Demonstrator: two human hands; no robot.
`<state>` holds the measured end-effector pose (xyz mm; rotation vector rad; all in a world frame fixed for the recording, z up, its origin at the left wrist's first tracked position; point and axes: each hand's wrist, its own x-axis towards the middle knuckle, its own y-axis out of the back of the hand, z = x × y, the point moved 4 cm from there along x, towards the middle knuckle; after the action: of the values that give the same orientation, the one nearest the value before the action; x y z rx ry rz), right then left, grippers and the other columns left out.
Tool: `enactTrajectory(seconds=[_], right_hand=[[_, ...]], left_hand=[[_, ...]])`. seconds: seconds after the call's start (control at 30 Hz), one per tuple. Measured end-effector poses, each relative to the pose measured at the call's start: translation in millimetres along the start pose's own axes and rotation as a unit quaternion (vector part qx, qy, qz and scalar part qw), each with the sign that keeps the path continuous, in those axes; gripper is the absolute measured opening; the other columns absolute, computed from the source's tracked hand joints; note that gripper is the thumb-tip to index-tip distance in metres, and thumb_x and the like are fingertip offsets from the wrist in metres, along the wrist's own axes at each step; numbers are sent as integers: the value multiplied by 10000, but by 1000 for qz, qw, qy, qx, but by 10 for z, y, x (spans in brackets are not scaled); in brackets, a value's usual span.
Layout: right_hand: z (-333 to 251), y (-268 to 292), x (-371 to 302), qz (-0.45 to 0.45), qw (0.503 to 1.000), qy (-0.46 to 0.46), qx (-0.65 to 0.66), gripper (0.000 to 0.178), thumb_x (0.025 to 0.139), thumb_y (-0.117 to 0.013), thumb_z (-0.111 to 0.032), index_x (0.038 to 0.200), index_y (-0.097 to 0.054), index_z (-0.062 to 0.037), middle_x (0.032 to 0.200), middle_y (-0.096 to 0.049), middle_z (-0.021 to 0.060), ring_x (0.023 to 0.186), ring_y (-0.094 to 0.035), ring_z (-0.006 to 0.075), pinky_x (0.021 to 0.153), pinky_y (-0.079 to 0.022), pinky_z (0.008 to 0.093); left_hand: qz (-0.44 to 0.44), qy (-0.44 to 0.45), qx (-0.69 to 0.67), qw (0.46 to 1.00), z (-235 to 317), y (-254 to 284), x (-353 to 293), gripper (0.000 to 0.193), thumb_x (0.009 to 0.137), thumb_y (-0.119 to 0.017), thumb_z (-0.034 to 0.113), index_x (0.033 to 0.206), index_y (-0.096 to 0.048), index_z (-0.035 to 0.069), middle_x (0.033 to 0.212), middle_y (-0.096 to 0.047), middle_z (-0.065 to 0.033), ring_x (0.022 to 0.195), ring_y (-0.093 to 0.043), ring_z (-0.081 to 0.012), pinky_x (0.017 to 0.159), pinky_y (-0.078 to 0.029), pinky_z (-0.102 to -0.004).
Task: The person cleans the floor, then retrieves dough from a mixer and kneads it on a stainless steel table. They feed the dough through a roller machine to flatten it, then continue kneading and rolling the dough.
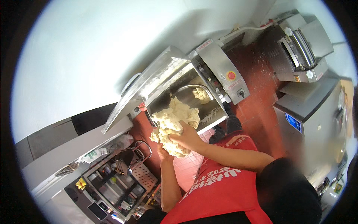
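A large, rough lump of pale yellow dough (172, 125) hangs over the near left edge of a steel dough mixer (213, 121). My right hand (187, 137) grips its near right side, fingers pressed into it. Below its left end, my left hand (164, 152) is closed against the dough's underside, with some fingers hidden. Inside the mixer's tub, a smaller piece of dough (201, 95) lies by the curved metal stirring bar (185, 86). The tub's floury lid (147, 86) stands raised along the far left side.
A control panel with a red button (231, 75) adjoins the tub's right side. A steel roller machine (298, 48) stands at the far right, near a steel cabinet with a blue display (294, 122). At lower left is a glass-topped case (112, 188); red tiles cover the floor (257, 112).
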<state>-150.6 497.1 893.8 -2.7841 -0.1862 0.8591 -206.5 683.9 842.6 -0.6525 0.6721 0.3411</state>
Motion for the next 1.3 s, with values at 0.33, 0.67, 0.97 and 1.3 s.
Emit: enactTrajectory(seconds=[0.33, 0.67, 0.97, 1.3], right_hand=[[-579, 349, -979, 59, 988, 100, 97, 526, 738, -746, -285, 1137, -593, 21, 1000, -680, 186, 916, -669, 267, 823, -522, 369], [-793, 2019, -3311, 320, 886, 275, 194, 527, 798, -751, -148, 1256, -542, 10, 1117, -643, 109, 1022, -618, 177, 885, -499, 318], [-28, 4375, -5436, 538, 723, 335, 276, 506, 827, -736, -101, 1275, -530, 10, 1166, -639, 95, 1041, -628, 173, 887, -525, 319], [2165, 6998, -5313, 594, 543, 189, 562, 451, 868, -708, -204, 1220, -564, 37, 1086, -666, 133, 941, -664, 202, 809, -548, 325]], left_hand=[[-153, -13, 112, 982, 285, -707, -583, 722, 839, -652, 363, 1432, -403, 34, 1374, -537, -125, 1249, -536, -305, 1052, -451, -430], [-423, 212, 214, 855, -1313, -2828, -1379, 685, 903, -604, 256, 1481, -300, 49, 1419, -478, -144, 1270, -522, -282, 1032, -468, -430], [-594, 300, 315, 677, -4491, -4908, -2795, 753, 735, -547, 73, 1444, -297, 28, 1377, -477, -156, 1235, -538, -294, 1019, -472, -405], [-531, 61, 620, 574, -7518, -5618, -2469, 712, 732, -707, 108, 1342, -354, 2, 1218, -530, -154, 1111, -543, -244, 934, -462, -353]])
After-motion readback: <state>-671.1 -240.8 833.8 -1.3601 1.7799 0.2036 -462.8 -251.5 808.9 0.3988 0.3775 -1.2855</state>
